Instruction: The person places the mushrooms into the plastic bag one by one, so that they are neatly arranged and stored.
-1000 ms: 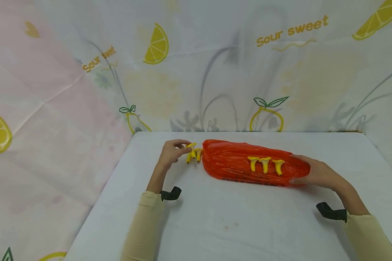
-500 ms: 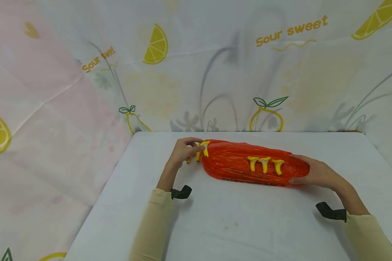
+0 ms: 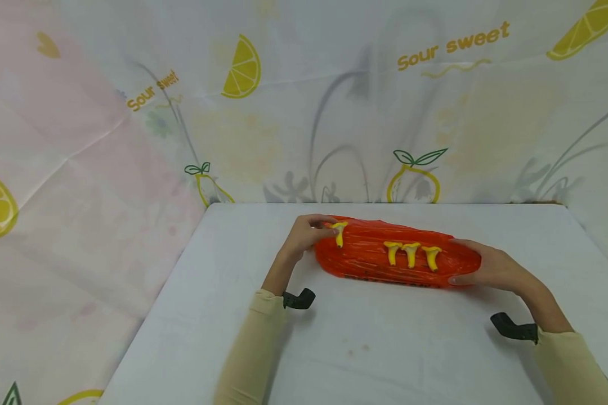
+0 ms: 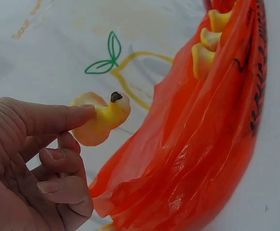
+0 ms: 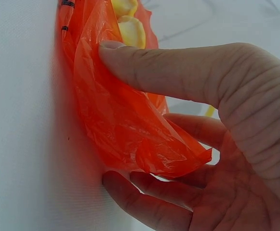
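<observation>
My left hand (image 3: 304, 235) pinches a yellow chanterelle mushroom (image 3: 340, 239) between thumb and forefinger, over the left end of a long red plastic bag (image 3: 360, 256). In the left wrist view the mushroom (image 4: 106, 118) points its dark-tipped stem at the camera. Three more chanterelles lie in a row on the right half of the bag, the middle one (image 3: 411, 256) among them. My right hand (image 3: 496, 271) holds the bag's right end. In the right wrist view its thumb (image 5: 130, 62) presses on the bag, with the other fingers on the far side.
The bag lies on a white-covered table (image 3: 385, 349) near its back edge. Behind it hangs a lemon-patterned cloth (image 3: 304, 112). A black wrist mount (image 3: 300, 299) sits on the left wrist, another (image 3: 514, 328) on the right.
My left hand has carried its mushroom rightward from beside the bag to over its left end. It now hides the yellow mushrooms lying there. The right hand has stayed put.
</observation>
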Action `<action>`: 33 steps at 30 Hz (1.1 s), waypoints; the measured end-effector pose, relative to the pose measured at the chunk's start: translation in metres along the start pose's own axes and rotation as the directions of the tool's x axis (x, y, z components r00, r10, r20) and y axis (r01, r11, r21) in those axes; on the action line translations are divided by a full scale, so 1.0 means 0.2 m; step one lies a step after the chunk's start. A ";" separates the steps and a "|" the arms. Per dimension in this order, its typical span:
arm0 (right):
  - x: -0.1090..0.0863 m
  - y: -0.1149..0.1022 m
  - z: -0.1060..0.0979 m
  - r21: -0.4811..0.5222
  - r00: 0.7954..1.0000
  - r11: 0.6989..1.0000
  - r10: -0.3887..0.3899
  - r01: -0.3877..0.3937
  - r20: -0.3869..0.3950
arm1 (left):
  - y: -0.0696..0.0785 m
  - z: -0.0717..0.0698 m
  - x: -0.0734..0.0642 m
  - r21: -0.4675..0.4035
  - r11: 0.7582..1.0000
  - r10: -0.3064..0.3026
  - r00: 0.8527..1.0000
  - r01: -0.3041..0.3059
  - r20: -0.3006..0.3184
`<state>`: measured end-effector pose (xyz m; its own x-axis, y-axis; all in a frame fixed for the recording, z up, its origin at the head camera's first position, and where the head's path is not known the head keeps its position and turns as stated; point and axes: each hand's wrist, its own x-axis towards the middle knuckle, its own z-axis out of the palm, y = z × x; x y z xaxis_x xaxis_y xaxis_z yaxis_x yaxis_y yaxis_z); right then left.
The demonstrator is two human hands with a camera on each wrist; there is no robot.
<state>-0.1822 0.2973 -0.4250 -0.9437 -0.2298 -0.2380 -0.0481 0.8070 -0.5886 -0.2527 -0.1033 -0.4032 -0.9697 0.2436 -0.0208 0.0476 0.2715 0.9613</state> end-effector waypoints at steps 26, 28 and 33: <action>0.01 0.01 0.00 -0.008 1.000 1.000 -0.021 0.021 -0.003 | -0.02 0.31 0.06 0.070 0.994 -0.082 0.996 0.080 0.033; 0.01 0.01 0.00 -0.005 1.000 1.000 -0.020 0.020 -0.003 | -0.01 0.33 0.06 0.087 0.993 -0.086 0.996 0.084 0.023; 0.00 0.01 0.00 -0.003 1.000 1.000 -0.027 0.027 -0.005 | -0.01 0.38 0.07 0.132 0.986 -0.101 0.995 0.098 0.016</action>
<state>-0.1829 0.2985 -0.4251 -0.9436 -0.2487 -0.2184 -0.0744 0.8023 -0.5922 -0.2475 -0.0305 -0.4257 -0.9656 0.2299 -0.1218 -0.0161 0.4147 0.9098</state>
